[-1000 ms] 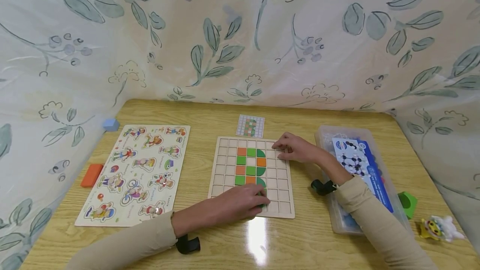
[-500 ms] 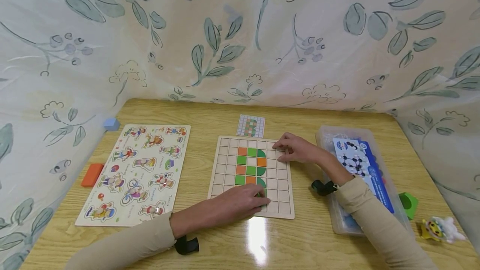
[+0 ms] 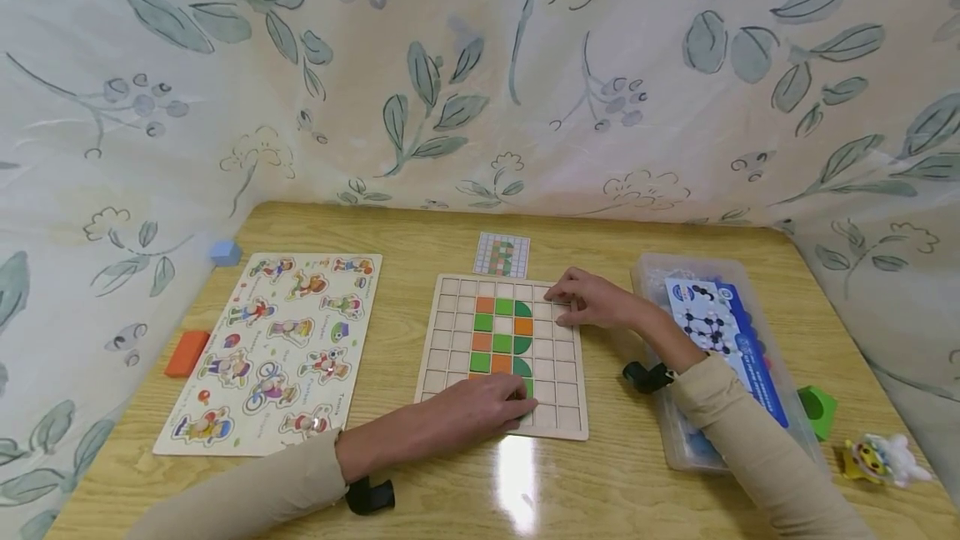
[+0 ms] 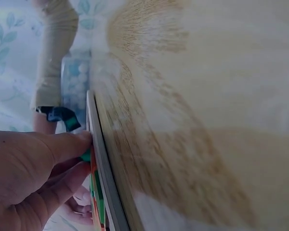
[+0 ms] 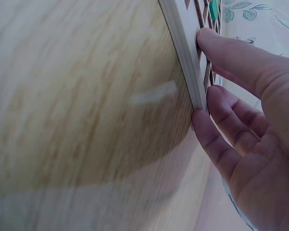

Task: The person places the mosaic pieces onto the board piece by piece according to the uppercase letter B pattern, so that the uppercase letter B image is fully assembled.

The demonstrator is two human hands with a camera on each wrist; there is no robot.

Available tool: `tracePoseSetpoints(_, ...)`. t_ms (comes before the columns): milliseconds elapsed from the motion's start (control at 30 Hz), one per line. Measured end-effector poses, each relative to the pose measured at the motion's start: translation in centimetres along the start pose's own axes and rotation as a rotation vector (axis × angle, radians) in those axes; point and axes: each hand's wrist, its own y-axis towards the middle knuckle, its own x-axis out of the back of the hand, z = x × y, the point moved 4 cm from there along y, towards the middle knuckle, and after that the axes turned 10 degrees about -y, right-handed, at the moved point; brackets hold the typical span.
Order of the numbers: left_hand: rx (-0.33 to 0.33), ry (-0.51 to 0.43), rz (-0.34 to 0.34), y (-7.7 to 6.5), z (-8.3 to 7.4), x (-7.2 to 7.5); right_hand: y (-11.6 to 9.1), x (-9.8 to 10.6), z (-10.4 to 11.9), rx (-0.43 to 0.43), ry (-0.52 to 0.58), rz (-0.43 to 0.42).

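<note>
A wooden grid board (image 3: 566, 369) lies on the table, with orange, light green and dark green tiles (image 3: 502, 342) set in its middle squares. My left hand (image 3: 472, 411) reaches over the board's near edge and covers the lowest part of the pattern. In the left wrist view its thumb and finger pinch a dark green tile (image 4: 86, 155), largely hidden by them. My right hand (image 3: 600, 298) rests at the board's far right corner. The right wrist view shows its thumb on the grid and its other fingertips at the board's edge (image 5: 185, 60).
Behind the board lies a small pattern card (image 3: 502, 255). On the left are a picture puzzle board (image 3: 300, 332), a red block (image 3: 187, 354) and a blue block (image 3: 225, 253). On the right stand a plastic box (image 3: 675, 440), a green block (image 3: 816, 412) and a small toy figure (image 3: 870, 458).
The head view has tilted very slightly. My left hand has drawn back a touch at the board's near edge; my right hand stays at the far right corner.
</note>
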Motion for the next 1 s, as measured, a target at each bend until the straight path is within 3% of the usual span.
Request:
tracePoseSetpoints(200, -0.038, -0.012, -0.011, -0.4, -0.2, 0.0, 0.0, -0.1, -0.1, 0.019, -0.008, -0.005)
tracePoseSetpoints(433, -0.113, 0.035, -0.078, -0.7, 0.0, -0.2, -0.1, -0.2, -0.1, 0.021, -0.010, -0.006)
tracePoseSetpoints(600, -0.057, -0.039, -0.071, -1.1, 1.5, 1.7, -0.1, 0.6, 0.4, 0.061, -0.021, -0.075)
tracePoseSetpoints(733, -0.012, -0.027, -0.034, -2.0, 3.6, 3.7, -0.7, 1.2, 2.0, 0.097, -0.010, -0.131)
tracePoseSetpoints(867, 0.032, -0.033, 0.021, -3.0, 5.8, 4.6, -1.8, 1.2, 4.1, 0.134, -0.040, -0.109)
tracePoseSetpoints(1000, 0.090, -0.044, 0.073, -3.5, 7.4, 4.6, -2.5, 0.6, 5.3, 0.177, -0.111, -0.075)
